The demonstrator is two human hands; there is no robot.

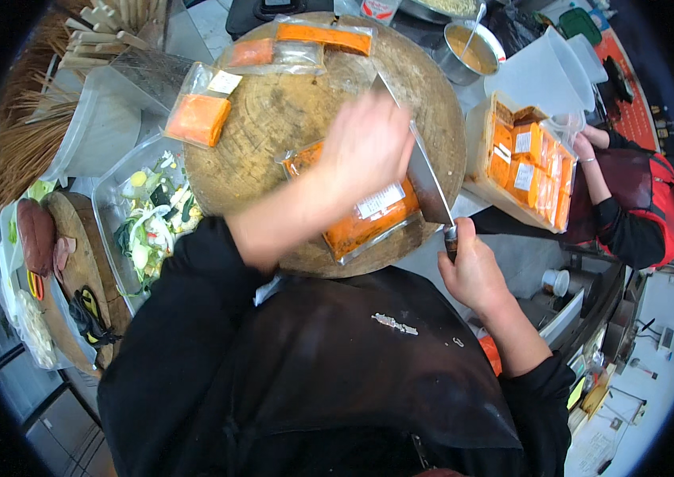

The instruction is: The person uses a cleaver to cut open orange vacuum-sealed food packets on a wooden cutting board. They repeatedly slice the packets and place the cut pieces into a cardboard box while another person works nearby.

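My right hand (469, 262) grips the dark handle of a cleaver (429, 176), whose broad blade lies along the right side of a round wooden chopping block (247, 119). Above the block, my left hand (369, 134) is blurred, with its fingers curled near the blade; whether it holds anything cannot be told. Below it is a large clear packet of orange, oily food (372, 220) with a white label, partly hidden by my left hand and forearm. A smaller orange packet (198, 116) lies at the block's left edge, and a long orange packet (323, 37) is at its far edge.
On the right, a plastic tub (480, 146) holds several labelled orange packets; another person's hands (587, 140) are beside it. A metal pot of sauce (462, 53) stands at the back right. On the left are a tray of vegetable scraps (111, 208), wooden skewers (32, 137) and a second board (89, 262).
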